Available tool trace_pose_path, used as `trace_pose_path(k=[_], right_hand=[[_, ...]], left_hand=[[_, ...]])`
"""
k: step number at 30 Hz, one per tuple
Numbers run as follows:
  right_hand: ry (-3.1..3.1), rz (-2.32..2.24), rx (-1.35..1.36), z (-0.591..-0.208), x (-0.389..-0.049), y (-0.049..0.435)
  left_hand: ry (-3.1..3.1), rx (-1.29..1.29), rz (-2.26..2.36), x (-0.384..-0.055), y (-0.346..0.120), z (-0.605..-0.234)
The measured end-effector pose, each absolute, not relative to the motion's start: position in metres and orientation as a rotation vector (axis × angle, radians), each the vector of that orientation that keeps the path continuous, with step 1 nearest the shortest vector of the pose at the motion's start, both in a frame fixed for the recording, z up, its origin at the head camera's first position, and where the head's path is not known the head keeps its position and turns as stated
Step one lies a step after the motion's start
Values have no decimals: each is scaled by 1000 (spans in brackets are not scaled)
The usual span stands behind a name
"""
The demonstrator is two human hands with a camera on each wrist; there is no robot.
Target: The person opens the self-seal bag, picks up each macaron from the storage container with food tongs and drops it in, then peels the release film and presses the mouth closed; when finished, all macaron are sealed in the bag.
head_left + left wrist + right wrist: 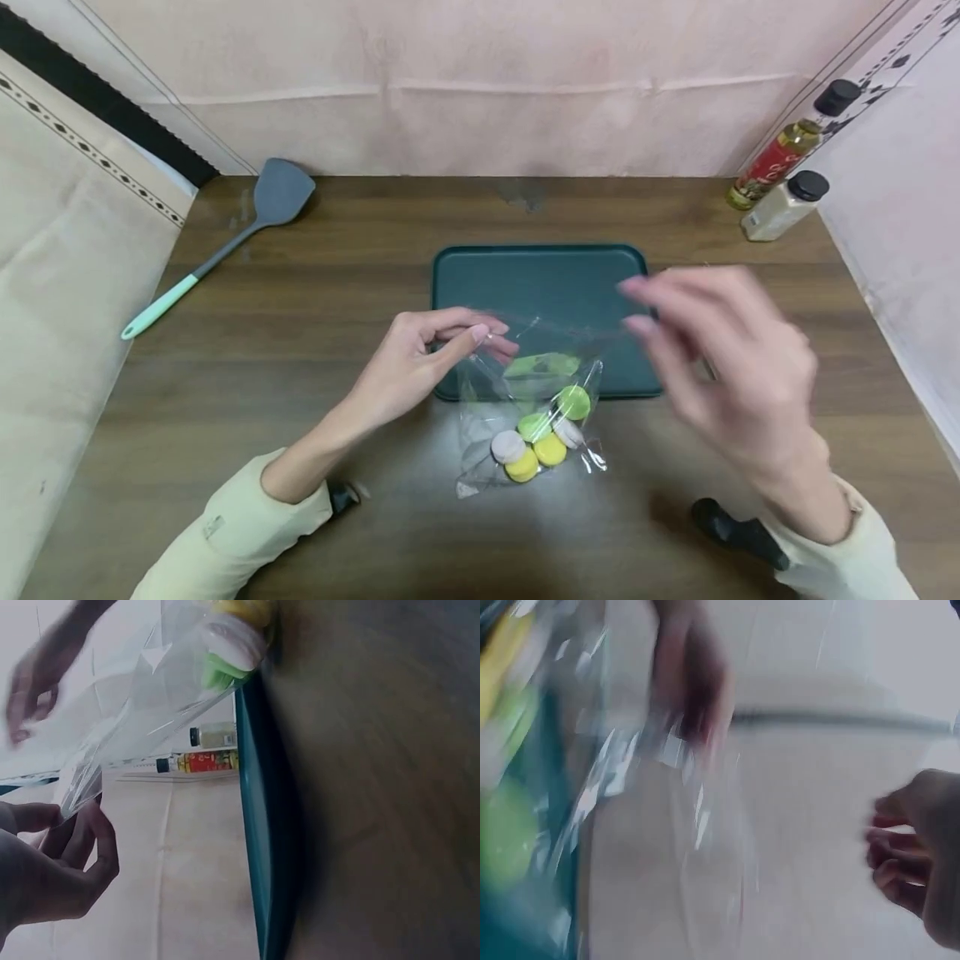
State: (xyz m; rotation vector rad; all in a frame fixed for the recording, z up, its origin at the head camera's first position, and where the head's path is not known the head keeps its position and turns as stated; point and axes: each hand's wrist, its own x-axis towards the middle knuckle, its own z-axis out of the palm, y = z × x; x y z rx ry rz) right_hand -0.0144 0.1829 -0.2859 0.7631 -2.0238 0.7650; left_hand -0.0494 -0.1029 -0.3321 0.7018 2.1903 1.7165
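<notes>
My left hand (431, 354) pinches the upper left edge of a clear plastic bag (480, 471) between thumb and fingers. Inside the bag sit several round macaron-like pieces: yellow (551, 450), green (573, 402) and pale whitish (508, 447). The bag hangs in front of a dark teal tray (540, 275) and overlaps its near edge in the head view. Blurred, my right hand (727, 358) is to the right of the bag with fingers loosely bent and nothing in them; the right wrist view shows that hand (915, 855) apart from the plastic.
A spatula (283, 193) with a grey head and mint handle lies at the back left of the wooden table (360, 242). At the back right stand an oil bottle (776, 162) with a red label and a black-capped jar (776, 212). Light cloth walls surround the table.
</notes>
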Motion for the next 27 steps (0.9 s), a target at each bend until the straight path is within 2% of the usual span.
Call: trace_pose_path(k=[5, 10, 17, 27], right_hand=[[-2160, 545, 1130, -284, -23, 132], [-2201, 522, 1146, -299, -36, 115], [-2146, 501, 1250, -299, -44, 112], [-2066, 429, 1327, -304, -48, 113]], left_hand=[[2290, 665, 1727, -48, -104, -335], [2335, 732, 1673, -47, -108, -333], [2310, 861, 1614, -49, -117, -322], [2334, 816, 1475, -45, -121, -318]])
